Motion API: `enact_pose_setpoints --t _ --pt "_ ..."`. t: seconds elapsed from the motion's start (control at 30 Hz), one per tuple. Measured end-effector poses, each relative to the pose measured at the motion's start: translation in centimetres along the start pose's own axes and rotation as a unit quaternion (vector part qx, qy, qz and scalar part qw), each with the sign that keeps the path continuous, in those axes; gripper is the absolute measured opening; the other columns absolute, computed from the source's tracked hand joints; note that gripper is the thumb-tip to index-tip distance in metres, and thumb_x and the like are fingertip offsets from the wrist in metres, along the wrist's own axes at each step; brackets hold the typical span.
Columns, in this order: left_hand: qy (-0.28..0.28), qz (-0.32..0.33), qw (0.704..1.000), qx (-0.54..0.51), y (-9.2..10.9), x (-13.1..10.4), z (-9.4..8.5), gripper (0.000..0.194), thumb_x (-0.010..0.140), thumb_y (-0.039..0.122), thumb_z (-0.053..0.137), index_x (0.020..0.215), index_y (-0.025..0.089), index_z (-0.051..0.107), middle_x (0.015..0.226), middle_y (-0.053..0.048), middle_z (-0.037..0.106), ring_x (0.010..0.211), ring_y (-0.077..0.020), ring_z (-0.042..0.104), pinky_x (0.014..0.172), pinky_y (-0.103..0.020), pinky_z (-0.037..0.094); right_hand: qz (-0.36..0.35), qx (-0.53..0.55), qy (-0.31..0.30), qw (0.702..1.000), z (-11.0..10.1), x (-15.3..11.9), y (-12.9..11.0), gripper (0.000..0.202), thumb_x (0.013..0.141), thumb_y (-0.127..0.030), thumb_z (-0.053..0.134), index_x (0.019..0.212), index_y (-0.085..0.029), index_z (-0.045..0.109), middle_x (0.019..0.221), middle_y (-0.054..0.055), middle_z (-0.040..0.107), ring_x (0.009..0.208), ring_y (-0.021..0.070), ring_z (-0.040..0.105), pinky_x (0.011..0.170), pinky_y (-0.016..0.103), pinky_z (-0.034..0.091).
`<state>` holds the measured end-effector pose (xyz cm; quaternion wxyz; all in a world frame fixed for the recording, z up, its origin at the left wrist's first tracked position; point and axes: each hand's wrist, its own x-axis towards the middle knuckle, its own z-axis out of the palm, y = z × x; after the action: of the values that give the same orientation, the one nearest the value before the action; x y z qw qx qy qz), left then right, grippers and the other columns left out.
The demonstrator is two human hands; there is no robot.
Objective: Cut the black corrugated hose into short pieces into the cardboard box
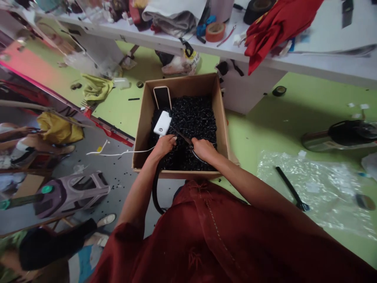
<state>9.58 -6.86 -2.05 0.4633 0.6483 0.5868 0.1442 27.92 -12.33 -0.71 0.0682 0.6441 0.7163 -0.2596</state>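
Both hands are over a cardboard box (223, 118) holding many small black pieces (194, 114). My left hand (165, 145) is closed at the box's near left part; what its fingers pinch is too small to make out. My right hand (203, 149) is closed on a dark, slender tool (185, 137), which points up and left toward the white device. That white device (162, 123) lies on the pieces just above my left hand, with a white cable (129, 151) running out to the left. A phone (162, 97) leans against the box's far left corner.
A white shelf (224, 50) with tape (215, 31) and red cloth (277, 29) crosses the far side. On the right are a dark flask (338, 135) and plastic sheet (324, 188). Left are a purple stool (73, 192) and seated people. A black hose (155, 192) hangs below my left hand.
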Motion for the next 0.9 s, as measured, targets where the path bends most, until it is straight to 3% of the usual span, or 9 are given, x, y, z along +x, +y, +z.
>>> enact_pose_setpoints --t 0.1,0.27,0.43,0.53,0.63,0.73,0.9 --pt "-0.012 -0.046 0.996 -0.076 0.1 -0.2 0.3 0.029 0.087 0.032 0.048 0.064 0.016 0.052 0.044 0.004 0.041 0.038 -0.0065 0.035 0.042 -0.021 0.025 -0.008 -0.007 0.010 1.000 0.1 -0.3 0.2 0.036 0.093 -0.037 0.037 0.119 -0.015 0.052 0.107 0.020 0.067 0.101 0.0317 0.064 0.081 0.039 0.047" --pt "-0.053 -0.027 0.979 -0.195 0.2 -0.4 0.5 0.013 0.080 0.022 0.059 0.070 0.015 0.053 0.058 0.003 0.047 0.042 -0.0039 0.039 0.040 -0.019 0.025 -0.026 -0.032 0.040 0.998 0.7 -0.8 0.6 0.036 0.095 -0.037 0.034 0.116 -0.013 0.051 0.103 0.021 0.068 0.097 0.0331 0.065 0.079 0.042 0.048" --pt "-0.041 -0.022 0.986 -0.158 -0.1 -0.3 0.5 0.025 0.083 0.029 0.055 0.064 0.015 0.050 0.054 0.002 0.046 0.039 -0.0054 0.040 0.039 -0.021 0.027 -0.017 -0.045 0.055 0.997 0.7 -1.0 0.6 0.035 0.095 -0.037 0.032 0.115 -0.014 0.050 0.098 0.019 0.069 0.092 0.0324 0.067 0.077 0.040 0.048" --pt "-0.041 0.017 0.990 -0.137 0.0 -0.2 0.5 0.028 0.085 0.032 0.052 0.063 0.015 0.049 0.053 0.003 0.045 0.040 -0.0050 0.040 0.041 -0.021 0.029 0.010 -0.038 0.047 0.998 0.5 -1.0 0.6 0.036 0.095 -0.038 0.033 0.118 -0.015 0.047 0.099 0.019 0.069 0.093 0.0312 0.066 0.079 0.039 0.048" --pt "-0.028 0.032 0.985 -0.166 0.4 -0.4 0.5 0.012 0.084 0.026 0.053 0.085 0.014 0.057 0.059 0.005 0.050 0.041 -0.0044 0.041 0.042 -0.020 0.031 0.033 -0.029 0.049 0.998 0.4 -0.7 0.6 0.037 0.095 -0.039 0.034 0.122 -0.016 0.043 0.098 0.017 0.070 0.089 0.0307 0.067 0.076 0.039 0.047" --pt "-0.020 0.004 0.978 -0.208 1.1 -0.9 0.3 0.027 0.083 0.021 0.055 0.108 0.013 0.051 0.065 0.004 0.056 0.043 -0.0050 0.044 0.042 -0.020 0.034 0.050 -0.020 0.078 0.995 0.4 -0.4 0.6 0.037 0.095 -0.040 0.034 0.121 -0.017 0.043 0.099 0.016 0.070 0.085 0.0304 0.067 0.072 0.037 0.047" --pt "-0.074 0.016 0.971 -0.226 2.1 -1.8 -0.5 0.007 0.083 0.020 0.051 0.086 0.014 0.052 0.071 0.001 0.059 0.047 -0.0049 0.047 0.044 -0.020 0.039 0.069 0.014 0.127 0.989 0.4 0.1 0.6 0.037 0.094 -0.043 0.034 0.120 -0.020 0.046 0.111 0.013 0.067 0.090 0.0279 0.065 0.071 0.033 0.045"
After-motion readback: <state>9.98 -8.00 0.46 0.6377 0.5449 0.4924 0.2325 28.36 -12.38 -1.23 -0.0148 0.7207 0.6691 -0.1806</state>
